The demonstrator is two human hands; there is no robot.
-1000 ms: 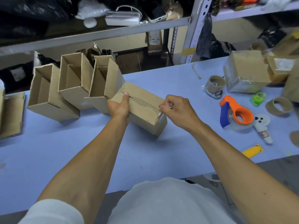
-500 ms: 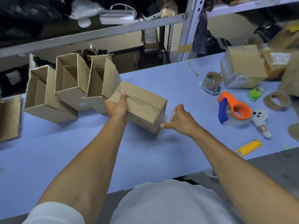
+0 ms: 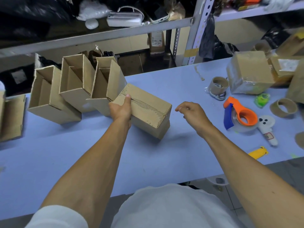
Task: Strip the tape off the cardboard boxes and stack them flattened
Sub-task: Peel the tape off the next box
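A closed cardboard box (image 3: 148, 112) lies tilted on the blue table (image 3: 82, 153), its top seam showing a dark torn line. My left hand (image 3: 120, 109) grips the box's left end, thumb on top. My right hand (image 3: 190, 113) hovers just right of the box and apart from it, thumb and forefinger pinched together as on a strip of clear tape, which hardly shows. Three opened boxes (image 3: 77, 83) lean in a row behind the left hand.
A flattened box (image 3: 11, 117) lies at the far left. To the right are an orange and blue tape dispenser (image 3: 240, 114), empty tape cores (image 3: 219, 85), a wrapped box (image 3: 248, 71), a yellow cutter (image 3: 258, 152) and a white toy (image 3: 266, 127). Metal shelving (image 3: 98, 33) stands behind.
My right hand pulled off the box's right end and moved right, clear of the box. The left hand kept its grip and the box barely moved.
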